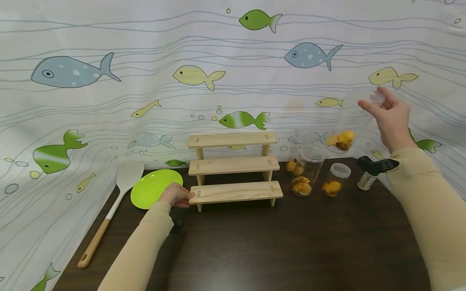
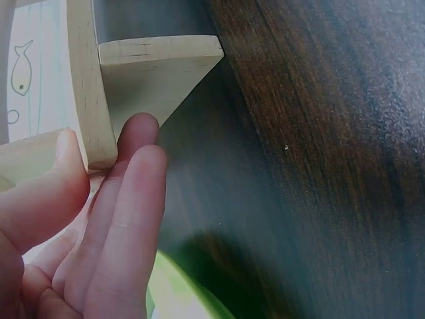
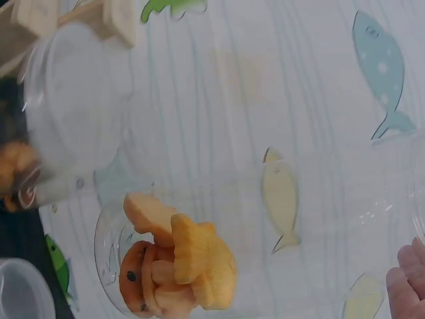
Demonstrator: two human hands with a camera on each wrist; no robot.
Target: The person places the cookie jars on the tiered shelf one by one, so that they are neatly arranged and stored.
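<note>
At the left end of the lowest step, my left hand grips a light wooden three-step display stand. The left wrist view has the thumb on one side of the plank and the fingers on the other. Raised at the right, my right hand holds a tall clear jar by its lidded top. The jar tilts, with yellow and brown cookies gathered at its bottom. Below and beside it, several more clear jars with cookies stand on the table, including a tall jar and a short jar.
On the dark table, a green plate lies left of the stand. A white spatula with a wooden handle lies farther left. A small dark-capped bottle stands at the right. Behind hangs a fish-patterned sheet.
</note>
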